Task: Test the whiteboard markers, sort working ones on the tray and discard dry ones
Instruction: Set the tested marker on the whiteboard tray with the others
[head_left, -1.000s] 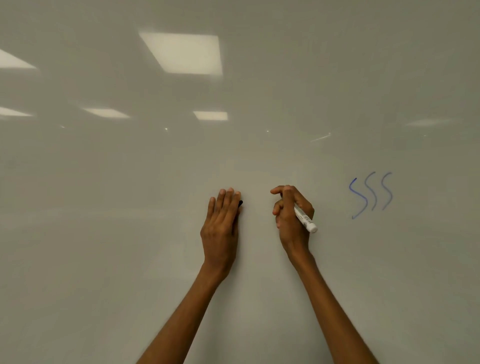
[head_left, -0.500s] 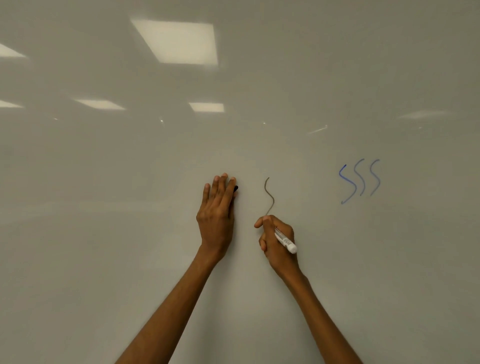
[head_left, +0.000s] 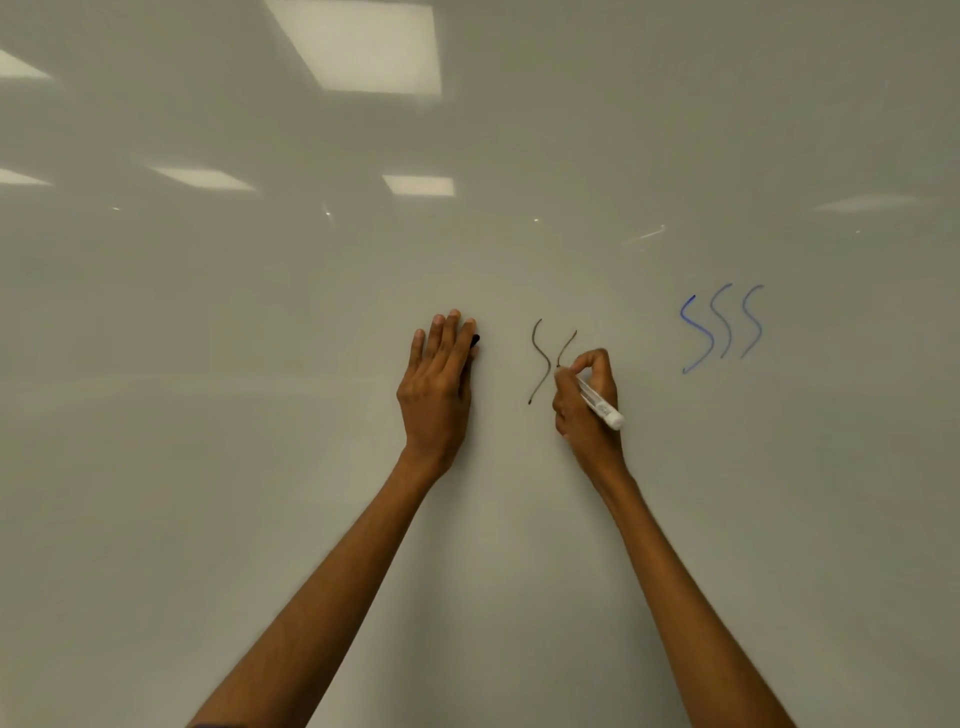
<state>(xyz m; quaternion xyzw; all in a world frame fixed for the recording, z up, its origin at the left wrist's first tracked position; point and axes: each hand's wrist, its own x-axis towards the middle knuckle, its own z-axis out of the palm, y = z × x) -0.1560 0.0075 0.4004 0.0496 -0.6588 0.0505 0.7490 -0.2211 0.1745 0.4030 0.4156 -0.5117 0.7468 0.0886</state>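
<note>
The right hand (head_left: 584, 410) has climbed back up the whiteboard (head_left: 208, 467), where a second dark stroke (head_left: 567, 345) now joins the first squiggle (head_left: 540, 364). The left hand (head_left: 436, 384) lies flat, fingers straight. The right fingers grasp the white marker (head_left: 600, 405), tip on the board's middle. Blue squiggles (head_left: 724, 322) stand nearer the right edge. A black cap (head_left: 475, 340) peeks from under the left forefinger.

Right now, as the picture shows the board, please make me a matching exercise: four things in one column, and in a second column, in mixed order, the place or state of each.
Column one:
1. left hand
2. right hand
3. blue wavy lines
4. dark wavy lines

Column two:
A. farthest right on the whiteboard
B. fingers straight, flat against the whiteboard
C. grips a white marker
D. between the two hands

Pairs: 1-B, 2-C, 3-A, 4-D.
</note>
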